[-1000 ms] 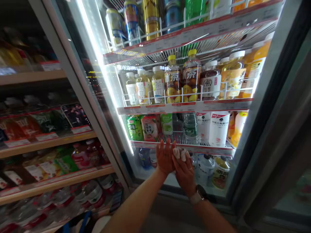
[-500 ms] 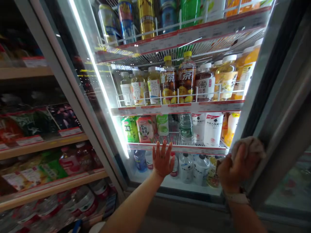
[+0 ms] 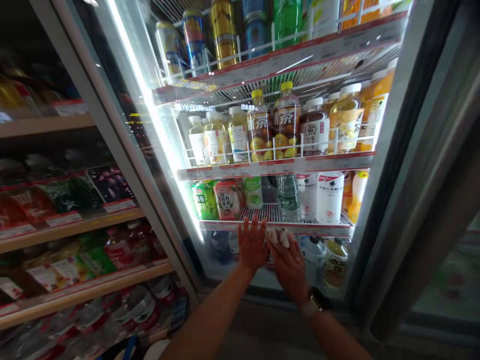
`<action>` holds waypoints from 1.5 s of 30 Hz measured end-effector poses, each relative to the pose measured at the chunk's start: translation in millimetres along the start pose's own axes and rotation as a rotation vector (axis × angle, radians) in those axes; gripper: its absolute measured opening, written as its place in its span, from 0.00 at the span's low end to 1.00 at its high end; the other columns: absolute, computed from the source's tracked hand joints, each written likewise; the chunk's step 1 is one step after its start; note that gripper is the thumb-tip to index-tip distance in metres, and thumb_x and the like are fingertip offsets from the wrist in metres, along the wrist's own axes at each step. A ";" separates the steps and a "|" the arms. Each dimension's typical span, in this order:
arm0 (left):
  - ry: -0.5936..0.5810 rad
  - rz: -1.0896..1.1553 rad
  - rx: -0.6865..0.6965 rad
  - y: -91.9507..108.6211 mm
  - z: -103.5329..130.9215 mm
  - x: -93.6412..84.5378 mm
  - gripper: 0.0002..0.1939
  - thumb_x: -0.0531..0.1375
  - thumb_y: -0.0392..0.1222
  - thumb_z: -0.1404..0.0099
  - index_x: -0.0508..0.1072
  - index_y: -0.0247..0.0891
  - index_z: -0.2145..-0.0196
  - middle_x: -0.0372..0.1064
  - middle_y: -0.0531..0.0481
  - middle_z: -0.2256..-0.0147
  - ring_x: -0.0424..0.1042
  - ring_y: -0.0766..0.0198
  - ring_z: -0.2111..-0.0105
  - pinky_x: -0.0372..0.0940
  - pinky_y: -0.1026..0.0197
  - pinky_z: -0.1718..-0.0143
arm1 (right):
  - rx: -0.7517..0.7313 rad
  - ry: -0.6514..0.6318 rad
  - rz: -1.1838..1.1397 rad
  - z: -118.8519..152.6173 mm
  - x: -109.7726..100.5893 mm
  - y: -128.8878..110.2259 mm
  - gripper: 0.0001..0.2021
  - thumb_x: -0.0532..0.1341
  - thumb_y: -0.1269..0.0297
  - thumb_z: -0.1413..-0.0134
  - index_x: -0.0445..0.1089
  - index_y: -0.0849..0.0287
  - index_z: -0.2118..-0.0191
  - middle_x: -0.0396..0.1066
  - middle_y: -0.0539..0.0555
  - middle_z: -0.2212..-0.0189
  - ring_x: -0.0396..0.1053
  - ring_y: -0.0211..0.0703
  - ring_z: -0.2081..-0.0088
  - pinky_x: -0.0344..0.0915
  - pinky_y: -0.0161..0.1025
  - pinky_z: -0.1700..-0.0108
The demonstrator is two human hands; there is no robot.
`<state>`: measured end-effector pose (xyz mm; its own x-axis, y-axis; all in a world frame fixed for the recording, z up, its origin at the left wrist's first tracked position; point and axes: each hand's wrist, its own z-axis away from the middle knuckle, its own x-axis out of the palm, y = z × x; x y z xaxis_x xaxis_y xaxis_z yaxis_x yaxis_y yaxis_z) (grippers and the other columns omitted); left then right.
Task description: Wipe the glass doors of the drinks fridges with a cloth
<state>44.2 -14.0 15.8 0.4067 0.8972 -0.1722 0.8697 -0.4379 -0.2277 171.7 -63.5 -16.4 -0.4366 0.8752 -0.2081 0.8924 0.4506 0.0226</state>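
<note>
A glass door [image 3: 221, 267] of a lit drinks cooler fills the middle of the view. My left hand [image 3: 252, 246] lies flat against it with the fingers stretched upward, in front of the lowest drinks. Right beside it, my right hand [image 3: 288, 267] presses a crumpled whitish cloth [image 3: 278, 237] to the glass; the cloth shows past the fingertips. A watch [image 3: 318, 299] sits on my right wrist. Behind the glass, a clear green-labelled bottle [image 3: 288, 197] and a white carton-like bottle [image 3: 329, 197] stand on the shelf above my hands.
Upper cooler shelves hold tea bottles [image 3: 287, 120] and cans [image 3: 224, 32]. Wooden shelves [image 3: 123, 222] with packets and bottles run along the left. A dark door frame [image 3: 397, 200] bounds the right side. A blue-handled object [image 3: 129, 347] is at the bottom left.
My right hand has moved left with the cloth, from the right door frame to beside my left hand. My left hand stays flat on the glass in about the same spot.
</note>
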 end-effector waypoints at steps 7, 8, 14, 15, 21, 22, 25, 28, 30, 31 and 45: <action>-0.013 0.014 0.004 -1.8 0.3 1.5 0.32 0.49 0.43 0.31 0.47 0.37 0.32 0.43 0.42 0.32 0.39 0.49 0.31 0.42 0.44 0.33 | 0.072 -0.008 0.140 -8.4 -43.4 48.4 0.31 0.50 0.79 0.42 0.54 0.55 0.33 0.64 0.57 0.39 0.47 0.52 0.31 0.49 0.56 0.32; -0.010 0.029 -0.001 -1.9 0.5 2.1 0.32 0.50 0.43 0.31 0.48 0.37 0.32 0.44 0.42 0.32 0.39 0.49 0.31 0.42 0.44 0.33 | 0.115 0.039 0.167 -9.9 -50.3 60.4 0.31 0.51 0.78 0.41 0.52 0.55 0.33 0.61 0.58 0.37 0.47 0.54 0.32 0.49 0.59 0.33; -0.004 0.057 -0.023 -1.3 1.0 3.8 0.33 0.52 0.43 0.32 0.49 0.38 0.32 0.45 0.41 0.32 0.41 0.49 0.32 0.41 0.44 0.33 | 0.308 0.258 0.273 -13.6 -60.3 96.8 0.32 0.56 0.68 0.40 0.48 0.59 0.31 0.50 0.66 0.33 0.51 0.63 0.34 0.51 0.64 0.36; -0.007 0.047 -0.019 -1.0 0.7 3.2 0.33 0.52 0.43 0.32 0.49 0.38 0.32 0.45 0.41 0.32 0.41 0.49 0.32 0.41 0.44 0.33 | 0.326 0.268 0.276 -15.1 -56.6 94.0 0.32 0.56 0.68 0.39 0.48 0.59 0.31 0.50 0.66 0.33 0.51 0.64 0.33 0.51 0.65 0.36; -0.022 0.011 -0.005 0.7 0.8 0.4 0.33 0.50 0.43 0.31 0.47 0.36 0.32 0.40 0.42 0.31 0.39 0.47 0.31 0.41 0.44 0.33 | 0.274 0.206 0.175 -17.5 -14.3 36.1 0.31 0.55 0.71 0.40 0.51 0.54 0.32 0.51 0.62 0.33 0.46 0.64 0.32 0.48 0.67 0.35; -0.025 0.007 -0.005 0.7 1.3 0.5 0.33 0.50 0.43 0.31 0.47 0.36 0.32 0.41 0.42 0.31 0.39 0.47 0.31 0.41 0.44 0.33 | 0.231 0.175 0.157 -14.1 -5.9 24.0 0.31 0.56 0.72 0.41 0.52 0.54 0.32 0.55 0.61 0.34 0.45 0.63 0.32 0.48 0.65 0.34; -0.021 -0.019 -0.007 0.2 2.5 1.5 0.32 0.49 0.43 0.32 0.47 0.37 0.32 0.45 0.41 0.32 0.41 0.49 0.32 0.42 0.44 0.33 | 0.093 0.100 0.097 0.5 15.6 -5.1 0.29 0.55 0.76 0.43 0.60 0.52 0.36 0.67 0.56 0.41 0.44 0.54 0.31 0.49 0.54 0.32; 0.000 -0.048 0.000 -0.5 2.4 2.3 0.32 0.47 0.43 0.31 0.47 0.37 0.32 0.44 0.43 0.32 0.40 0.50 0.31 0.43 0.46 0.33 | 0.012 0.069 0.067 11.0 23.9 -15.5 0.27 0.55 0.79 0.45 0.66 0.51 0.40 0.71 0.53 0.46 0.45 0.48 0.31 0.50 0.48 0.32; 0.003 -0.036 0.005 -0.7 1.9 1.9 0.31 0.46 0.43 0.31 0.47 0.36 0.32 0.42 0.43 0.32 0.40 0.50 0.31 0.42 0.46 0.33 | -0.013 0.031 0.068 10.9 19.5 -11.5 0.27 0.55 0.78 0.45 0.68 0.49 0.42 0.71 0.53 0.46 0.47 0.48 0.31 0.49 0.49 0.32; -0.002 -0.023 0.006 -0.6 1.6 1.4 0.31 0.46 0.43 0.31 0.47 0.36 0.32 0.42 0.43 0.32 0.40 0.49 0.31 0.42 0.46 0.33 | -0.021 0.007 0.074 8.6 14.5 -6.6 0.26 0.54 0.78 0.44 0.67 0.49 0.42 0.71 0.53 0.46 0.48 0.48 0.32 0.48 0.50 0.31; -0.009 0.047 -0.014 1.4 -0.2 -0.1 0.33 0.51 0.41 0.33 0.48 0.37 0.32 0.43 0.41 0.32 0.40 0.48 0.31 0.42 0.44 0.33 | 0.404 0.349 0.291 -18.0 -51.0 97.5 0.30 0.55 0.66 0.38 0.51 0.61 0.32 0.51 0.69 0.34 0.50 0.68 0.34 0.48 0.68 0.36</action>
<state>45.4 -14.7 15.7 0.4443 0.8753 -0.1907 0.8538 -0.4782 -0.2058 279.0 -61.1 14.1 -0.1182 0.9893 0.0856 0.9234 0.1412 -0.3568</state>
